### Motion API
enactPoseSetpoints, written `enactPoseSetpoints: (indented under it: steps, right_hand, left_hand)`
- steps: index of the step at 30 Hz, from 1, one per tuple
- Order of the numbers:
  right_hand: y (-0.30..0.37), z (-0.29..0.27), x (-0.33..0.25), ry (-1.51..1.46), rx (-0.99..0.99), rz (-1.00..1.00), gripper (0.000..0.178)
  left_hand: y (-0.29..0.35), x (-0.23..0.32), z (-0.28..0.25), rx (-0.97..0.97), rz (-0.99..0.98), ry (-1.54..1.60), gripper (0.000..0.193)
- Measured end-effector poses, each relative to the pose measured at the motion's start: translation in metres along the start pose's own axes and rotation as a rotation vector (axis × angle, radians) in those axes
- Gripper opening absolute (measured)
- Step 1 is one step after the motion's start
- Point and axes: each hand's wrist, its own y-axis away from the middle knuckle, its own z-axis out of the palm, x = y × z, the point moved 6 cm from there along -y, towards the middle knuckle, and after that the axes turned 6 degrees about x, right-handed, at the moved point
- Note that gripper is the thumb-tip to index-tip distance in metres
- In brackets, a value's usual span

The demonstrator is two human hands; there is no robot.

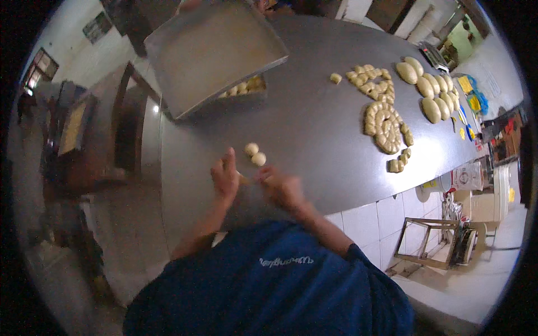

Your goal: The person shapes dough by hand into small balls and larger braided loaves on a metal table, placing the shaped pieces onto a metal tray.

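Observation:
My left hand (226,178) is just above the near part of the grey table (314,73), its fingers pointing up and slightly apart. A small pale piece of dough (245,180) runs from its inner side toward my right hand (282,187). The right fingers are pinched together at the other end and smeared by motion. The dough's exact shape is hard to make out. Just beyond my hands lie two round dough balls (255,154), touching each other.
A tilted metal tray (216,53) rests over another tray (246,96) holding several dough balls. On the right lie coiled cut dough pieces (384,127), a zigzag row of dough (372,82), large oval dough lumps (431,109) and a scale (432,57). A metal frame (427,242) stands below.

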Motion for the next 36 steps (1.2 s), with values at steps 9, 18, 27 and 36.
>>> enactPoseSetpoints:
  steps: [9, 18, 27, 36]
  right_hand:
    - [0.009, -0.08, 0.167, 0.604, 0.282, 0.126, 0.03]
    - [0.034, -0.084, 0.161, 0.531, 0.32, 0.128, 0.03]
    - [0.007, -0.092, 0.146, 0.485, 0.329, 0.067, 0.035]
    - [0.017, -0.075, 0.187, 0.493, 0.295, 0.013, 0.037]
  left_hand:
    - [-0.006, -0.056, -0.074, -0.026, 0.763, -0.85, 0.025]
    - [-0.029, -0.076, -0.09, -0.041, 0.783, -0.816, 0.019]
    - [0.006, -0.146, -0.124, -0.046, 0.766, -0.769, 0.025]
    - [0.014, 0.0, -0.062, 0.085, 1.079, -1.06, 0.02]
